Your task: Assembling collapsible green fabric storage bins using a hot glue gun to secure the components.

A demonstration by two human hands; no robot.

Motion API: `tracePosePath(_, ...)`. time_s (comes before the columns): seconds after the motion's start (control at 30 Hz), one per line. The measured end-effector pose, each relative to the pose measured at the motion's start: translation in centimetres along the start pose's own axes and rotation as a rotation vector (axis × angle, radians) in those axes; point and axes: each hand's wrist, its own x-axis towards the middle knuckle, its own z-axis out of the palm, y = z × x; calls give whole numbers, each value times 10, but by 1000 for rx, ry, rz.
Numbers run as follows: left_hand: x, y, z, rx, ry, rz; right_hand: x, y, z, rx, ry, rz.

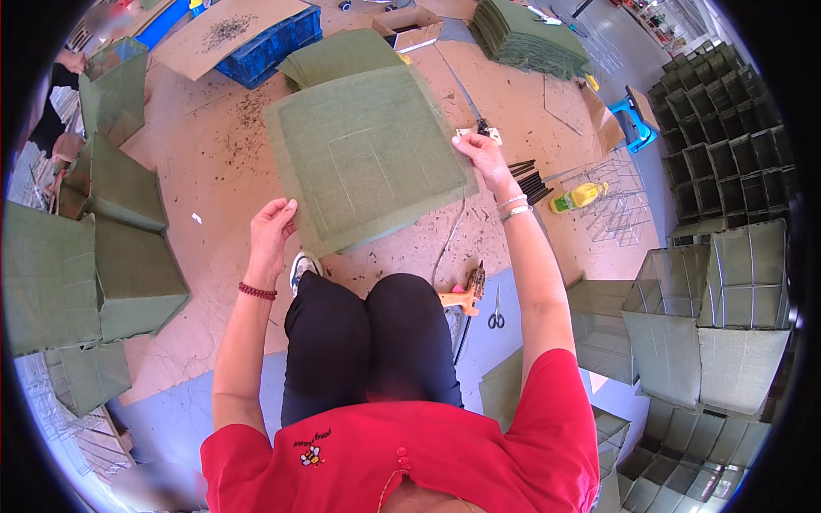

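A square green mesh sheet (368, 154) with thin pale lines across its middle spreads in front of my knees. My left hand (272, 229) is pinched at its left edge, thumb and fingertips together. My right hand (483, 156) pinches the far right edge. Under the sheet lies at least one more layer, its edge showing below. Beyond it rests a stack of green mesh sheets (342, 53). A tool with an orange handle (462, 299) lies by my right knee, beside black-handled scissors (496, 319).
Black rods (530, 181), a yellow bottle (577, 198) and wire frames (617, 224) lie to the right. Green mesh boxes (124, 184) stand at left, more mesh boxes (663, 359) at right. A blue crate (269, 56) sits far left. Another person's hand (68, 147) shows at the left edge.
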Motion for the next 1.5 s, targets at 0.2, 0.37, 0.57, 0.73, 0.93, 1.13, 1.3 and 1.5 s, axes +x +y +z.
tracePosePath(0.2, 3, -1, 5, -27, -51, -19, 10, 19, -8, 135, -24, 94)
tracePosePath(0.37, 29, 21, 1, 90, 2, -72, 32, -2, 1, -41, -23, 125)
tracePosePath(0.57, 107, 46, 12, 86, 92, 21, 92, -14, 19, -34, 20, 79)
tracePosePath(0.73, 152, 58, 15, -1, 77, 72, 135, -22, 43, 83, 90, 23)
tracePosePath(0.93, 169, 57, 16, -37, 92, 94, 179, -18, 47, 196, 106, 6)
tracePosePath(1.13, 176, 52, 0, -86, 119, 95, 184, -25, 59, 245, 76, 156)
tracePosePath(1.3, 180, 47, 14, 279, 353, 327, 197, -2, 37, -271, 261, -6)
tracePosePath(1.5, 160, 92, 58, 1391, -6, 1104, 97, -7, -12, 66, 257, 35)
